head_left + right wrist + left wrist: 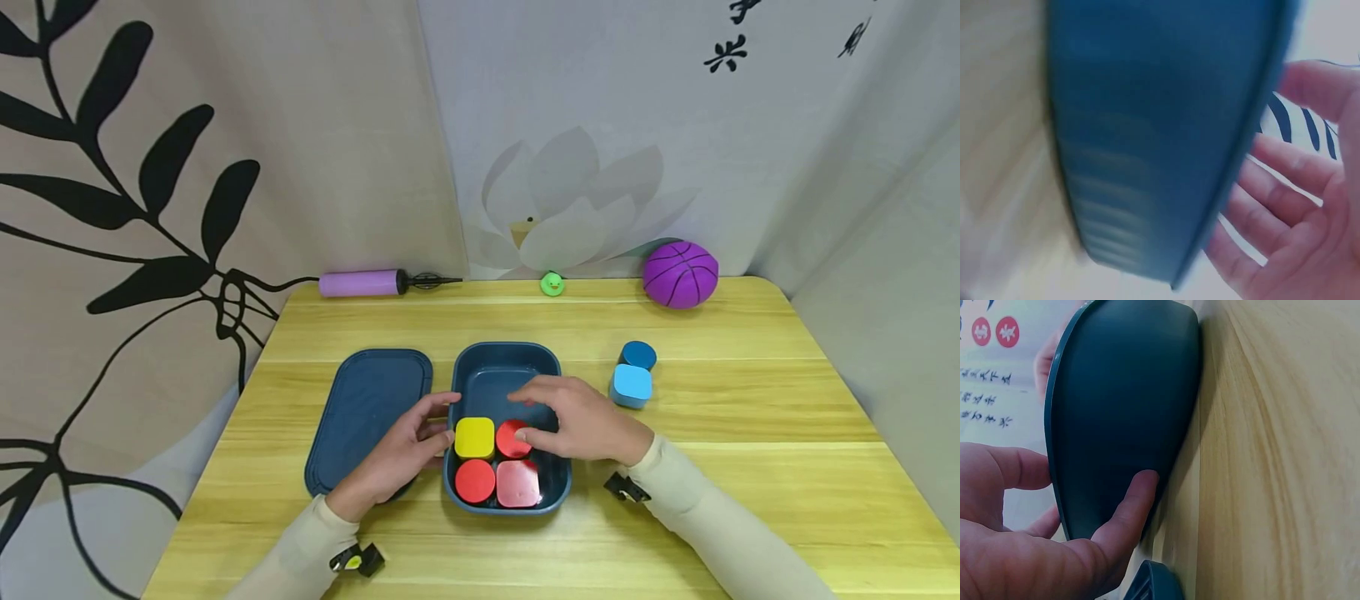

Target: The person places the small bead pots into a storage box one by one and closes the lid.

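A dark blue rectangular box (501,510) stands on the table. Inside its near half lie a yellow rounded-square block (475,438), a round red block (475,481), another round red block (508,443) and a red rounded-square block (518,484). My left hand (414,442) holds the box's left side, thumb and forefinger at the rim; in the left wrist view, another finger (1129,509) lies along the outer wall. Over the box is my right hand (581,418), fingers spread and nothing gripped. Its thumb tip overlaps the farther round red block in the head view.
A dark blue lid (367,408) lies left of the box. To its right stand a round blue block (638,354) and a light blue block (631,386). Along the back are a purple hand pump (360,283), a green duck (552,284) and a purple ball (680,275).
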Available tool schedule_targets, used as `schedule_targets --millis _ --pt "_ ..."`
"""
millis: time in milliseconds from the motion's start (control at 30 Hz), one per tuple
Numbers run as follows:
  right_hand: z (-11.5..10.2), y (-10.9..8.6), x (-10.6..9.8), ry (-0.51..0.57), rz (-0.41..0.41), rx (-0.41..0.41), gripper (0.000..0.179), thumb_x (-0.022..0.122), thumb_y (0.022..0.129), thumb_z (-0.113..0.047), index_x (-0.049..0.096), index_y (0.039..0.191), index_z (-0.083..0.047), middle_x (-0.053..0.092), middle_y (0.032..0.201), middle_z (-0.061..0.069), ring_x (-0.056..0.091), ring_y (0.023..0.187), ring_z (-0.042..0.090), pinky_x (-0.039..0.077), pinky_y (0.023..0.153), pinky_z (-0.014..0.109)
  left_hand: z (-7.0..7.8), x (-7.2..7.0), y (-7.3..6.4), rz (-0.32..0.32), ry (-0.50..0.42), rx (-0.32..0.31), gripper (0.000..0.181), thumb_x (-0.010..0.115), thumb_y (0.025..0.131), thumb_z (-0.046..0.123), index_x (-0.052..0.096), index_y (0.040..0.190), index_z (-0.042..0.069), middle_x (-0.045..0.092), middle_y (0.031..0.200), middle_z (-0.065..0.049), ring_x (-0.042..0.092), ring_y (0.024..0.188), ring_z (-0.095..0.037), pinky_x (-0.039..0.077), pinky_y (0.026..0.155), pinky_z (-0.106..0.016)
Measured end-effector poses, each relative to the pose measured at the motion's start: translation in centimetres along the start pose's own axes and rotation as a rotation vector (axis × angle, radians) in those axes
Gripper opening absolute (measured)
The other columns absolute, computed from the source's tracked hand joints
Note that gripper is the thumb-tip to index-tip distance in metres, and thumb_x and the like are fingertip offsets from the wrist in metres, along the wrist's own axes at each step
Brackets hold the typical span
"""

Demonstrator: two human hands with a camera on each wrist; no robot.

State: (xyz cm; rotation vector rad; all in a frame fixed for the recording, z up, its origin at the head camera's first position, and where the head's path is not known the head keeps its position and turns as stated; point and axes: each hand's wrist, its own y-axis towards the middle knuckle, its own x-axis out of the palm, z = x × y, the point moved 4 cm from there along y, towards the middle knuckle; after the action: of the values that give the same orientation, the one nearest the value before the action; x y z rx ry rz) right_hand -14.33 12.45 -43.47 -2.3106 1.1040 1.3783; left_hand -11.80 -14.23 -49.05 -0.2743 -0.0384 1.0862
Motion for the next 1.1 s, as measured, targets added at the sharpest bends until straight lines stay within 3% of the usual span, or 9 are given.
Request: schedule_targets --millis 267,500,800,1100 --pt "1.9 -1.2 -3.0 0.026 0.169 0.041 0.042 0.08 0.095 -0.036 0.074 0.132 -0.017 0.074 0.119 -0.004 0.07 0.106 0.02 0.061 0.089 0.044 0.1 0.0 0.0 0.006 -0.005 -0.004 0.058 0.058 0.108 0.013 0.038 0.162 0.015 0.043 0.158 -0.022 0.061 0.128 -0.031 0.063 0.091 -0.043" --pt "4.1 -2.7 -5.6 0.004 0.287 0.052 0.036 0.081 0.094 -0.023 0.074 0.128 -0.014 0.076 0.119 0.0 0.071 0.107 0.021 0.06 0.091 0.047 0.0 -0.1 0.1 0.011 -0.012 -0.014 0.058 0.059 0.108 0.013 0.039 0.162 0.019 0.044 0.158 -0.018 0.062 0.126 -0.029 0.062 0.091 -0.043" --pt "7.3 -4.8 -7.6 0.005 0.349 0.142 0.036 0.081 0.094 -0.016 0.074 0.128 -0.013 0.075 0.125 0.0 0.073 0.105 0.021 0.061 0.09 0.049 0.1 0.0 0.1 0.01 -0.012 -0.017 0.058 0.058 0.109 0.012 0.038 0.163 0.018 0.043 0.159 -0.019 0.061 0.129 -0.03 0.062 0.091 -0.042" --pt "10.9 -6.8 -8.2 0.018 0.389 0.247 0.033 0.078 0.097 -0.013 0.073 0.13 -0.011 0.074 0.128 0.006 0.073 0.106 0.034 0.059 0.094 0.056 0.0 -0.1 0.1 -0.002 -0.011 -0.01 0.058 0.058 0.109 0.013 0.037 0.163 0.017 0.042 0.16 -0.02 0.061 0.128 -0.03 0.063 0.09 -0.042"
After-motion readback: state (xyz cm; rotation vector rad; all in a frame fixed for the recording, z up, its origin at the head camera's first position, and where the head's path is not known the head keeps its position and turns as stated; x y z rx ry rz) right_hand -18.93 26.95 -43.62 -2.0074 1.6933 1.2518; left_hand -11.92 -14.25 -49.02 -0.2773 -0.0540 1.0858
